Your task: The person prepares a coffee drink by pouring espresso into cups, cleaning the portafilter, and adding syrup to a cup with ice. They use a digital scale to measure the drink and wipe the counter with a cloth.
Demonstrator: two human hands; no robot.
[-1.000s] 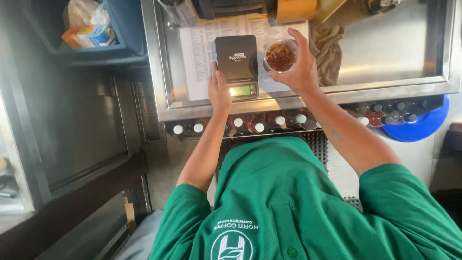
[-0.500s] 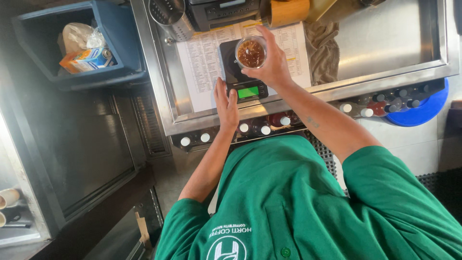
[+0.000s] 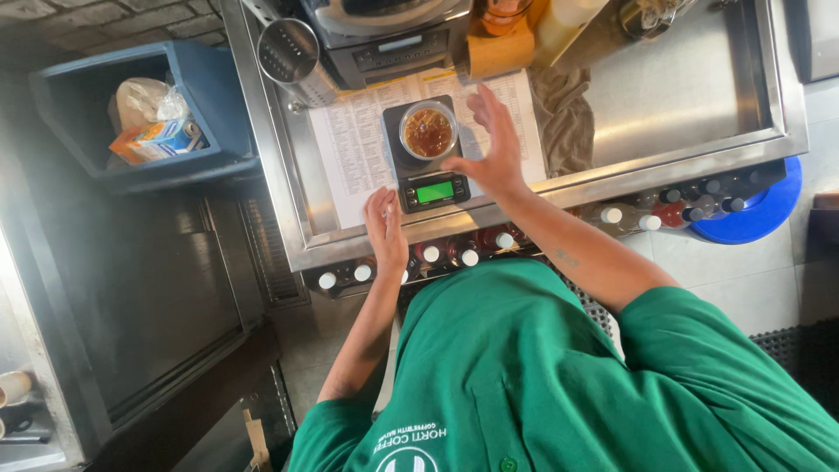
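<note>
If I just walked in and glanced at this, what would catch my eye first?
Probably the clear cup of brown liquid standing on the small black scale, whose display glows green, on the steel counter. The right hand spreads open beside the cup without gripping it, while the left hand lies near the counter's front edge. A blue bin sits at the counter's left end.

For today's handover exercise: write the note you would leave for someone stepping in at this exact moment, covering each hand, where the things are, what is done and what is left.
Left hand: empty, resting at the steel counter's front edge, left of the scale.
Right hand: open, fingers spread, just right of the cup, holding nothing.
Cup of brown liquid: standing on the scale's black platform; green display lit.
Printed sheet lies under the scale; brown cloth to its right.
Done: cup set on the scale.
Left: probably reading the display; nothing else started.
</note>
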